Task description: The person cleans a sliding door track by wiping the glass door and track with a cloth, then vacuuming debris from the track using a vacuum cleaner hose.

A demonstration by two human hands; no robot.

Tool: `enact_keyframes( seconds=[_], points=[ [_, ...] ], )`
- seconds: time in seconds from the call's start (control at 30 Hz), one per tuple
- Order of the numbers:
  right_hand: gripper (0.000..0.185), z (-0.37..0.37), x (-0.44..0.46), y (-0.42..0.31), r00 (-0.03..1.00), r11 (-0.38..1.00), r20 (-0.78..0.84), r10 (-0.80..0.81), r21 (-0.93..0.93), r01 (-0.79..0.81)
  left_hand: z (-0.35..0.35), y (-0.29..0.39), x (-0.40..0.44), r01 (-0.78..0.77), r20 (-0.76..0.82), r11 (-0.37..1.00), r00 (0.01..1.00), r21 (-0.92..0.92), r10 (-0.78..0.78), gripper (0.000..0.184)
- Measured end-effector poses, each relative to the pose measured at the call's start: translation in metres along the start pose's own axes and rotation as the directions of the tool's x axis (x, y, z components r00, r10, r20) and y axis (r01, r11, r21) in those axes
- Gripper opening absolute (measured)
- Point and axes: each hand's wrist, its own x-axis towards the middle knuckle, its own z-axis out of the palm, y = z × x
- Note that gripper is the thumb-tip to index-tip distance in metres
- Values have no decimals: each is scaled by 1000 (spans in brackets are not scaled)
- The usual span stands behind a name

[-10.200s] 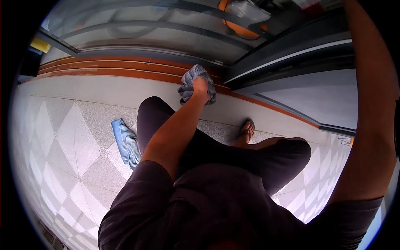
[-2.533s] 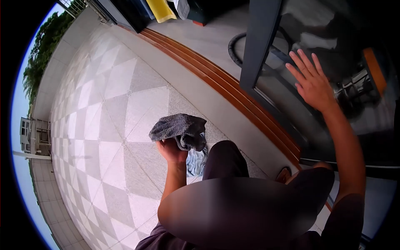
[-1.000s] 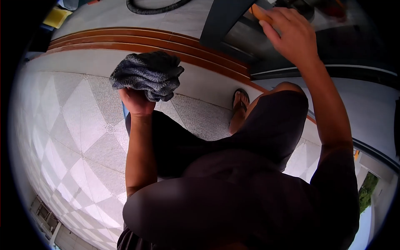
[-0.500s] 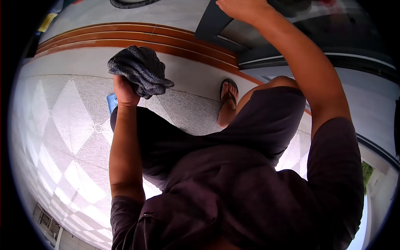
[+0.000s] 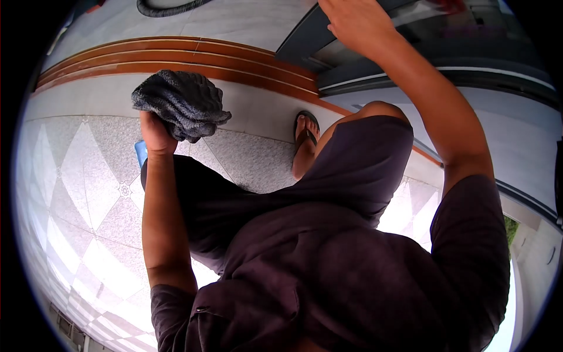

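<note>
Tiled floor [image 5: 88, 182] below, gray cloth [image 5: 180, 105] over the left grip [image 5: 157, 134].

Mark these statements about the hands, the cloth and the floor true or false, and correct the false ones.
1. The left hand holds a grey cloth. True.
2. The right hand is wrapped around the ribbed hose. False: the right hand is raised near the dark door frame, well apart from the hose.
3. The visible foot wears a flip-flop. True.
4. The grey cloth lies spread flat on the floor. False: it is bunched up in the left hand.
5. Part of something blue shows beside the left wrist. True.
</note>
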Motion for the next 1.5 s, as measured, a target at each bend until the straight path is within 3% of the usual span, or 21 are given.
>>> enact_keyframes(
  seconds=[0.1, 0.33, 0.4, 0.7, 0.9, 1.0, 1.3, 1.5],
  points=[
    [57, 25, -14, -6, 998, 983, 35, -51, 179, 44, -6, 0, 2, 6, -62, 1000, 998, 20, -5, 62],
    [62, 19, -41, -2, 988, 940, 157, -6, 338, -48, -13, 2, 2, 6, 134, 999, 991, 49, -12, 66],
    [62, 17, -49, 0, 981, 926, 192, 2, 369, -74, -8, 3, 1, 6, 97, 998, 995, 63, -12, 67],
    [57, -28, -76, 21, 941, 973, 334, -58, 232, -22, -12, -1, 4, 50, -22, 998, 999, 33, -50, 65],
    [91, -34, -87, -2, 761, 997, 645, -73, 23, 76, 0, 5, 0, 61, 4, 998, 998, 23, -61, 62],
    [93, -44, -92, 1, 753, 990, 653, -85, -30, 138, -3, 4, 2, 67, -7, 998, 998, 10, -67, 61],
    [116, -67, -90, 7, 627, 995, 773, -98, 57, 85, 0, 5, 4, 82, -55, 997, 995, -7, -82, 60],
    [117, -50, -103, 4, 636, 994, 764, -107, 83, 67, 0, 3, 5, 100, -32, 994, 994, -32, -101, 61]
  ],
)
